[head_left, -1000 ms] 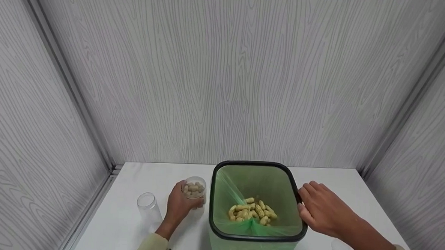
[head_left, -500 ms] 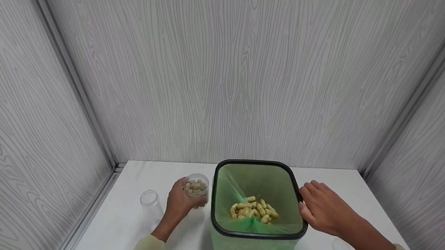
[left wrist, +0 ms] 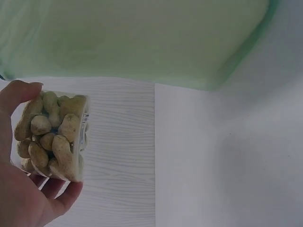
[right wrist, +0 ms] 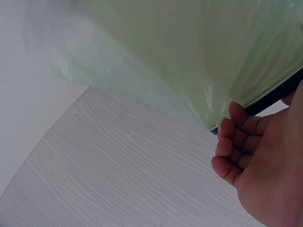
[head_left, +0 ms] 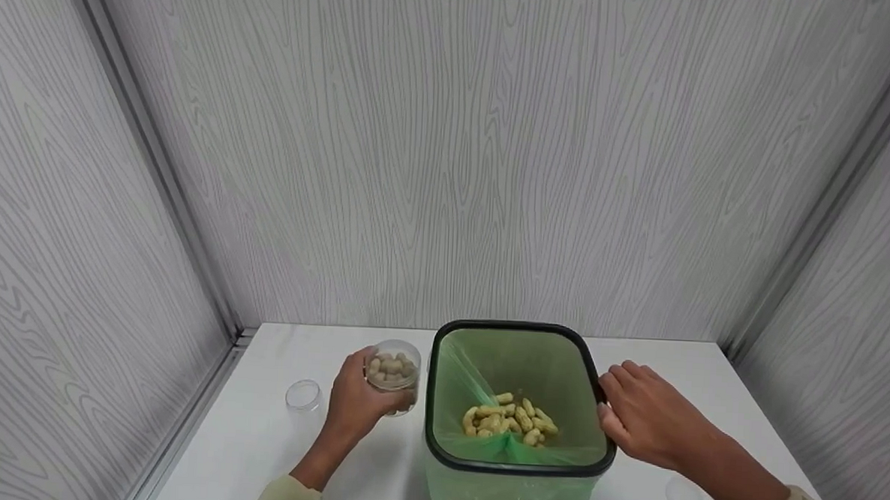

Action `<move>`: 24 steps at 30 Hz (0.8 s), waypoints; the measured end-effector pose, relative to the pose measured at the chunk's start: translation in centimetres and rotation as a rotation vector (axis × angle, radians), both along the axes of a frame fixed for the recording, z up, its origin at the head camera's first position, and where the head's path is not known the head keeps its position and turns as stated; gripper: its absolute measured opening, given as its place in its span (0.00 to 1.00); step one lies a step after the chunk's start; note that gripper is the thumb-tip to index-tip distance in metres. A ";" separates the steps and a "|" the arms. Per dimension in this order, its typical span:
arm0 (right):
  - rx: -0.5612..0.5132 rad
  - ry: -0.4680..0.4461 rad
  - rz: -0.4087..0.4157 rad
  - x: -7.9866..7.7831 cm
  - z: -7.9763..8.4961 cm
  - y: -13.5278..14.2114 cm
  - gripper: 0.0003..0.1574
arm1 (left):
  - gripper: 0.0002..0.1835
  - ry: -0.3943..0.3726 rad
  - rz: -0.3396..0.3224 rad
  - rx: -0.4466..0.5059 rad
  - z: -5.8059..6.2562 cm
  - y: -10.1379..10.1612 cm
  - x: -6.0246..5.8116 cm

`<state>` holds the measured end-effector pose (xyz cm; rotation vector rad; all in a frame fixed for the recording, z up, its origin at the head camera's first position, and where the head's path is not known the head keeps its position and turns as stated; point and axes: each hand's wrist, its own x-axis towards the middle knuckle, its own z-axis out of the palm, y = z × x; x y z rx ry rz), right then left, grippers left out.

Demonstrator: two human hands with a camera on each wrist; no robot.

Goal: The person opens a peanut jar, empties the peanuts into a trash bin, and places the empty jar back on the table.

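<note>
My left hand point(head_left: 357, 398) grips a clear plastic jar point(left wrist: 81, 137) by its side, thumb and fingers wrapped around it. Peanuts in the shell point(left wrist: 47, 130) show through its wall, and it is held just left of the bin. A trash bin with a black rim point(head_left: 518, 469) stands in the middle, lined with a green plastic bag point(head_left: 509, 497). Inside the bag lies a heap of peanuts point(head_left: 509, 422). My right hand point(head_left: 648, 420) holds the bin's rim on its right side; in the right wrist view the fingers point(right wrist: 229, 165) curl at the rim's edge.
A second clear jar point(head_left: 303, 396) stands on the white table point(head_left: 256, 452) to the left. A round clear disc, like a lid point(head_left: 683, 497), lies near my right forearm. Grey wood-patterned panels point(head_left: 449, 152) enclose the back and sides.
My left hand has raised the jar of peanuts slightly beside the bin. The right hand keeps its hold on the rim, and the whole view has shifted a little.
</note>
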<state>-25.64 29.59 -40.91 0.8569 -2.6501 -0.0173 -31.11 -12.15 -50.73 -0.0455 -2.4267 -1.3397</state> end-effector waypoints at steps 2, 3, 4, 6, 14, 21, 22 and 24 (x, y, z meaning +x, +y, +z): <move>-0.001 0.002 0.000 0.0 0.0 0.0 0.12 | 0.50 0.000 0.006 -0.005 0.4 0.0 0.2; -0.001 0.005 0.000 0.0 0.0 0.0 0.12 | 0.49 0.003 0.010 -0.008 0.6 0.0 0.4; 0.000 0.007 0.002 0.0 0.0 0.0 0.12 | 0.49 0.007 0.015 -0.012 0.7 0.0 0.5; 0.001 0.010 0.002 0.0 -0.1 0.1 0.12 | 0.48 0.015 0.019 -0.016 1.1 -0.1 0.8; 0.006 -0.024 -0.007 0.1 0.2 0.0 0.13 | 0.48 0.046 0.028 -0.049 2.4 -0.4 1.8; 0.002 -0.040 -0.015 0.1 0.4 0.0 0.12 | 0.48 0.095 0.011 -0.071 3.2 -0.5 2.5; 0.003 -0.043 -0.017 0.1 0.4 0.0 0.11 | 0.48 0.097 0.010 -0.069 3.3 -0.5 2.7; 0.003 -0.045 -0.017 0.1 0.4 0.0 0.11 | 0.48 0.104 0.011 -0.072 3.5 -0.6 2.8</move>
